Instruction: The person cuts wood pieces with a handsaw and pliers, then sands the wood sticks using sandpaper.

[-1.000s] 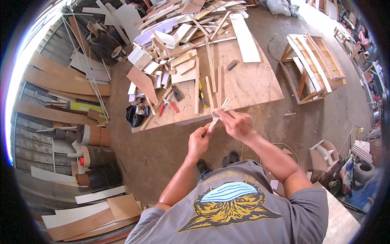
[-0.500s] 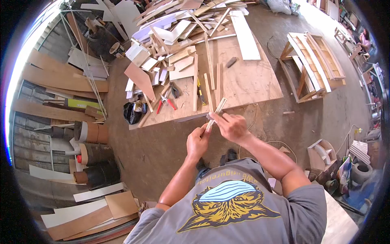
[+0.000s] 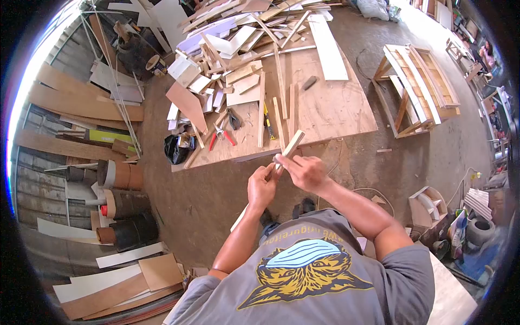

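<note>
My left hand is closed around a pale wooden strip, which slants up and away past the table's near edge. My right hand is closed near the same strip, its thumb and finger pinching a small grey piece against the wood. The fingers partly hide that piece, so its kind is not clear. A pale length shows beside my left forearm, seemingly the strip's lower end. Beyond my hands on the plywood table lie red-handled pliers, dark-handled pliers and a yellow-and-black tool.
Wood offcuts are heaped across the table's far left. A dark grey block lies on its right part. Right of it stands a slatted wooden frame. Rolls of sheet material line the left wall; a cable crosses the floor.
The strip has turned in my hands, showing a broader face, and a pale length now shows beside my left forearm. My right hand has shifted slightly left and down.
</note>
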The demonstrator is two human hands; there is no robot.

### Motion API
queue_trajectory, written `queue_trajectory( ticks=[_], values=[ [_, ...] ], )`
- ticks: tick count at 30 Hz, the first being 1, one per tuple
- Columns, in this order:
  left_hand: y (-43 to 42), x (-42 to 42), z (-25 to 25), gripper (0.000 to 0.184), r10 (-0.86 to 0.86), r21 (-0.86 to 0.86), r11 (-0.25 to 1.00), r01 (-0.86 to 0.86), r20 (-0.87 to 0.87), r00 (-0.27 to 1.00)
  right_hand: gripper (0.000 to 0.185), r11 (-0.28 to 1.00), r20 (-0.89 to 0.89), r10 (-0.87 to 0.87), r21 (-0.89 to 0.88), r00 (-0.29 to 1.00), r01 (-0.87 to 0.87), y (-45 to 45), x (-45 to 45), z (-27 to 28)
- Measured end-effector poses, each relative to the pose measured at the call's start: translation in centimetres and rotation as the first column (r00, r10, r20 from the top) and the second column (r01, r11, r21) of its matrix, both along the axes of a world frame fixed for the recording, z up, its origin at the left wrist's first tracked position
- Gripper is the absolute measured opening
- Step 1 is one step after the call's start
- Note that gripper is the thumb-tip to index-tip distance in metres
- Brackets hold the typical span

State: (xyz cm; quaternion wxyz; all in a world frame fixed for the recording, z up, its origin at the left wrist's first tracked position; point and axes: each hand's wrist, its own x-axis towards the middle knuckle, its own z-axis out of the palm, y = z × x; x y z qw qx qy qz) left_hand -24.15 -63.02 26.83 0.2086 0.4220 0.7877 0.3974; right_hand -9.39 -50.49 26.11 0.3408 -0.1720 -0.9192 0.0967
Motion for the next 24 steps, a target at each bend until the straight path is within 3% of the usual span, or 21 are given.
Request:
queue_trajectory(
  ticks=[3,4,7,8,11,12,15,16,19,20,23,24],
  values=[
    [-0.2,-0.3,0.3,0.031,-0.02,0.023,1.0,0.018,0.065,0.998,0.035,0.986,-0.051,-0.146,-0.091,0.988,0.141,1.8,-0.5,-0.1],
    [-0.3,-0.3,0.9,0.031,-0.02,0.026,1.0,0.018,0.095,0.995,0.038,0.971,-0.153,-0.229,-0.104,0.961,0.215,2.5,-0.9,0.2],
    [-0.6,-0.9,0.7,0.031,0.003,0.041,0.999,-0.004,0.032,0.999,0.038,0.993,-0.034,-0.112,-0.038,0.993,0.111,0.0,-1.8,0.5],
    [-0.9,-1.3,0.3,0.031,0.003,0.047,0.999,-0.006,0.058,0.998,0.033,0.999,-0.025,0.019,0.043,1.0,-0.017,-0.7,-2.0,-0.2],
    [-2.0,-2.6,-0.2,0.03,0.013,0.056,0.998,-0.02,0.113,0.994,0.037,0.991,-0.051,-0.127,0.024,0.991,0.128,1.1,-3.2,-1.2],
    [-2.4,-2.9,0.5,0.03,0.022,0.047,0.999,-0.028,0.116,0.993,0.038,0.972,-0.252,-0.223,-0.135,0.942,0.194,1.6,-4.6,-0.1],
    [-3.7,-4.4,0.9,0.032,0.027,0.025,0.999,-0.029,0.081,0.996,0.036,0.993,-0.199,-0.116,-0.035,0.973,0.112,-0.3,-6.4,-0.7],
    [-3.9,-5.1,0.8,0.033,0.018,0.021,1.0,-0.02,0.061,0.998,0.037,0.997,-0.084,0.013,0.076,0.996,-0.006,-1.6,-6.2,-0.6],
    [-4.9,-6.7,0.5,0.033,0.007,0.08,0.997,-0.013,0.078,0.997,0.037,0.985,-0.003,-0.072,0.159,0.997,0.072,-1.3,-6.8,0.3],
    [-5.2,-7.1,0.5,0.033,0.005,0.072,0.997,-0.01,0.075,0.997,0.037,0.984,-0.112,-0.178,-0.045,0.978,0.174,-1.0,-7.8,0.1],
    [-5.8,-8.5,1.0,0.033,-0.012,0.074,0.997,0.008,0.063,0.998,0.034,0.986,-0.146,-0.151,0.045,0.978,0.159,-3.2,-9.4,0.7],
    [-6.1,-9.1,0.4,0.034,-0.027,0.093,0.995,0.021,0.059,0.998,0.032,0.996,-0.109,-0.018,0.084,0.994,0.028,-4.4,-9.7,0.6]
  ],
)
